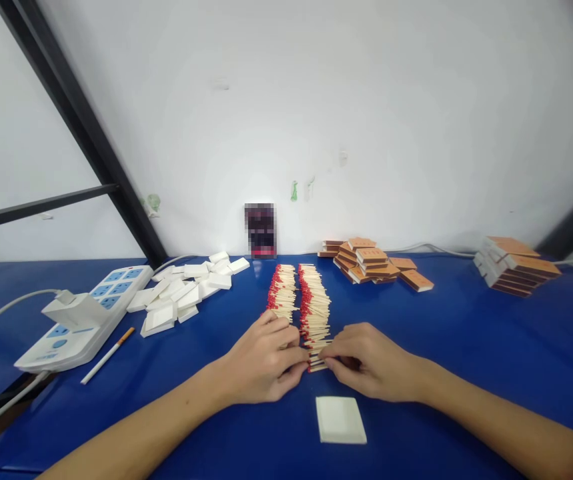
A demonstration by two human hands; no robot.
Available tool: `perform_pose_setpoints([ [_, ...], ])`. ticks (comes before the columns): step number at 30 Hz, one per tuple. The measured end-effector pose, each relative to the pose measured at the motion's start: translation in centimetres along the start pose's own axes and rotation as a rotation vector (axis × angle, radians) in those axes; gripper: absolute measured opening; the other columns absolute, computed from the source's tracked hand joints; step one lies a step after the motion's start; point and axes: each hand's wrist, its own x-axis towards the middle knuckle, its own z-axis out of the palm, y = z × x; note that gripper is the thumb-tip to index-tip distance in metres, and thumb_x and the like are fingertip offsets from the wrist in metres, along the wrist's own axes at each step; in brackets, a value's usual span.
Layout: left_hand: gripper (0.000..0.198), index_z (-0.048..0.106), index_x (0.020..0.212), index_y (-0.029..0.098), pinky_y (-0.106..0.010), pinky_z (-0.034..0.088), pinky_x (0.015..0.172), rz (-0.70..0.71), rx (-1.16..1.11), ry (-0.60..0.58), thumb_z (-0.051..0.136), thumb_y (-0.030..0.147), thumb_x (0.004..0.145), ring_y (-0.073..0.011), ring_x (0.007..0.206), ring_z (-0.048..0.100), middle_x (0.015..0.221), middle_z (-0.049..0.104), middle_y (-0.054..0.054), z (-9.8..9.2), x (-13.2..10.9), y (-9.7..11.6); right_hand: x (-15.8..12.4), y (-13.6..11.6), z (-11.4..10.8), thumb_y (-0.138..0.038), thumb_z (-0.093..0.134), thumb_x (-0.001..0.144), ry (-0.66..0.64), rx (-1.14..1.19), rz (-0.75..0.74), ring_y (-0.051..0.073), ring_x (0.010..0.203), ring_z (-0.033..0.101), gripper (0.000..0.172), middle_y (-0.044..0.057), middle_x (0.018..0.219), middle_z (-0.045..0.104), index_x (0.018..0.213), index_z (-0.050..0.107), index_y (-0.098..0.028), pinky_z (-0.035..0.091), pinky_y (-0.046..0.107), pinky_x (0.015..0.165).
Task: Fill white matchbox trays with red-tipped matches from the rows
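Two long rows of red-headed matches lie on the blue table: the right row runs toward me, and the left row is partly hidden behind my left hand. At the near end of the right row, my left hand's closed fingertips press at the red heads. My right hand pinches the bare stick ends there from the other side. Just in front of both hands lies a flat white matchbox tray. How many matches the fingers hold is hidden.
White matchbox trays lie heaped at left, beside a power strip with a plugged charger and a cigarette. Orange matchbox sleeves are piled behind; more boxes stand at right. A blurred dark pack leans against the wall.
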Motion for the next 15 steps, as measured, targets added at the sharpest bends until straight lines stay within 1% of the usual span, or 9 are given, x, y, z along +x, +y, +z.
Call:
perform_pose_setpoints([
  [5, 0.015, 0.069, 0.085, 0.018, -0.034, 0.031, 0.071, -0.023, -0.008, 0.003, 0.058, 0.02, 0.094, -0.0164, 0.071, 0.047, 0.075, 0.056, -0.002, 0.06, -0.01, 0.05, 0.03, -0.32, -0.3, -0.018, 0.044, 0.094, -0.022, -0.017, -0.027, 0.011, 0.054, 0.04, 0.027, -0.004, 0.057, 0.049, 0.07, 0.054, -0.019, 0.033, 0.025, 0.062],
  [7, 0.015, 0.069, 0.084, 0.018, -0.034, 0.031, 0.071, -0.026, -0.012, 0.0, 0.058, 0.02, 0.094, -0.0163, 0.071, 0.047, 0.075, 0.056, -0.002, 0.07, -0.02, 0.03, 0.1, -0.44, -0.38, -0.017, 0.044, 0.094, -0.024, -0.031, -0.032, 0.011, 0.054, 0.04, 0.027, -0.003, 0.057, 0.05, 0.07, 0.055, -0.019, 0.033, 0.025, 0.062],
  [10, 0.016, 0.069, 0.084, 0.018, -0.034, 0.031, 0.071, -0.026, -0.01, -0.017, 0.057, 0.022, 0.095, -0.0164, 0.072, 0.047, 0.075, 0.056, -0.002, 0.02, -0.02, 0.01, 0.15, -0.5, -0.4, -0.017, 0.043, 0.094, -0.019, -0.047, -0.038, 0.012, 0.055, 0.042, 0.027, -0.002, 0.058, 0.051, 0.071, 0.056, -0.019, 0.033, 0.025, 0.063],
  [15, 0.016, 0.068, 0.086, 0.018, -0.033, 0.031, 0.072, 0.002, 0.026, -0.059, 0.057, 0.022, 0.096, -0.0165, 0.072, 0.047, 0.077, 0.056, -0.002, -0.21, 0.08, 0.05, 0.04, -0.45, -0.34, -0.016, 0.044, 0.093, -0.021, -0.048, -0.047, 0.011, 0.054, 0.04, 0.026, -0.003, 0.058, 0.051, 0.07, 0.056, -0.019, 0.033, 0.025, 0.063],
])
